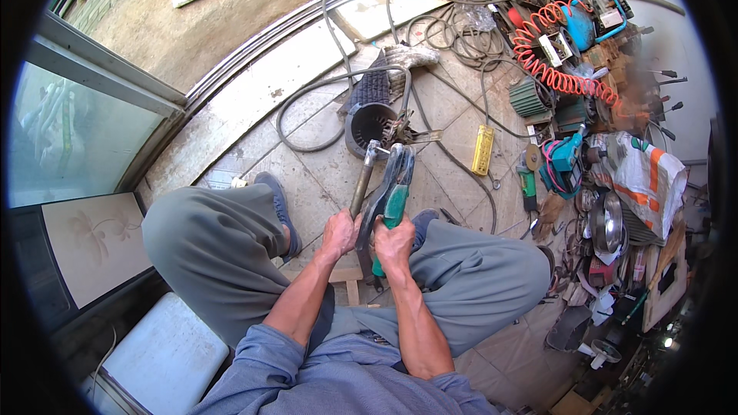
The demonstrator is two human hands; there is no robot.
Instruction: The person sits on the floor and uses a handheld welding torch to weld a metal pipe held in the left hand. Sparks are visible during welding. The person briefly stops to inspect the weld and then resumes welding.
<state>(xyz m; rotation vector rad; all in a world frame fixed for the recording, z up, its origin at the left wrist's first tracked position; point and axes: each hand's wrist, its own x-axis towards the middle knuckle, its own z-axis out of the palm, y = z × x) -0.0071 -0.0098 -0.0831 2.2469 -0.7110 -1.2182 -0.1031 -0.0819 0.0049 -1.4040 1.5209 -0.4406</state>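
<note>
My left hand (340, 232) is closed around the lower part of a brass-coloured metal rod (361, 188) with a silvery end. My right hand (394, 242) grips a green-handled tool (395, 204) with a dark, curved metal body; its exact kind is unclear. Both tools point away from me, their far ends close together, and I cannot tell whether they touch. Just beyond those ends, a black ribbed cylindrical housing (369, 124) lies on the floor with its round opening toward me. A dirty whitish cloth (411, 56) lies beside the housing.
Grey cable (296, 142) loops across the tiled floor. A yellow power strip (482, 151) lies to the right, near a green angle grinder (528, 184) and a teal power tool (565, 163). Coiled orange hose (530, 54) and cluttered parts fill the right side. A glass door (77, 127) stands left.
</note>
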